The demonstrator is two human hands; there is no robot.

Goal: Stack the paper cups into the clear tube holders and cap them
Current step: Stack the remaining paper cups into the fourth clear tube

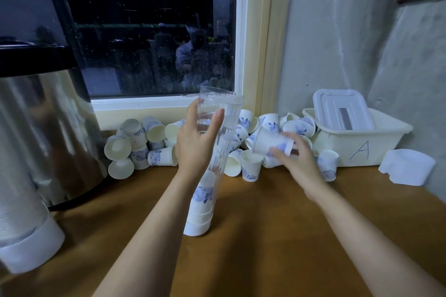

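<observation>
Blurrily, right hand (297, 162) round a paper cup (269, 141) — left hand (193, 145) round the clear tube (225, 143).

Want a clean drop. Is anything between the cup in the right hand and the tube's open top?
Nothing visible: the tube is uncapped on top, the left hand grips it below the rim, and only air separates that opening from the cup in the right hand.
</observation>
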